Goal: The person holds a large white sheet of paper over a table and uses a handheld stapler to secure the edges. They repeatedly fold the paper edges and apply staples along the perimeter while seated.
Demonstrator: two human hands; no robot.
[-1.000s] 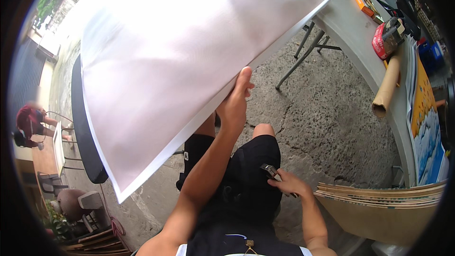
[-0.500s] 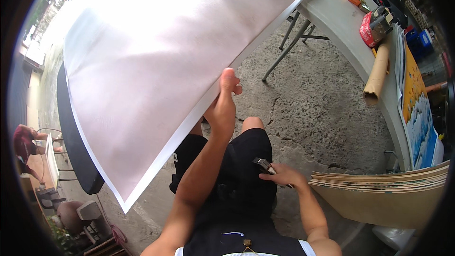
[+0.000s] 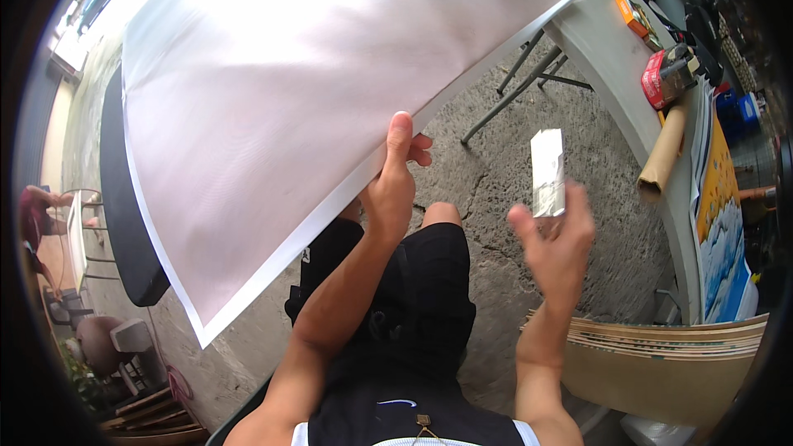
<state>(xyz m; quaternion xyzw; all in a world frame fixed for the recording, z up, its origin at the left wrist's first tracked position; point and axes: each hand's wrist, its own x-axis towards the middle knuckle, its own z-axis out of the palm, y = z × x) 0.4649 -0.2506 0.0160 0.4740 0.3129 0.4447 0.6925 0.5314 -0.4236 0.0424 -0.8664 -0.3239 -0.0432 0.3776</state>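
Note:
My left hand (image 3: 395, 177) grips the lower edge of a large pale sheet with a white border (image 3: 297, 107), holding it up so it fills the upper left of the head view. My right hand (image 3: 555, 244) is raised at the right, blurred, pinching a small folded silvery white piece (image 3: 548, 172) between its fingertips. That piece stands upright above the fingers, apart from the big sheet. Below both hands are my black shorts (image 3: 413, 297) and the cracked concrete ground (image 3: 512, 157).
A grey folding table (image 3: 607, 58) at the upper right carries a red tool, an orange box and a brown cardboard tube (image 3: 665, 149). Stacked wooden boards (image 3: 661, 347) lie at the lower right. A long black panel (image 3: 120, 223) lies at the left, with another person (image 3: 37, 211) beyond it.
My right hand has risen from beside my thigh to chest height and now holds up the small silvery piece. The big sheet has shifted right and higher in view.

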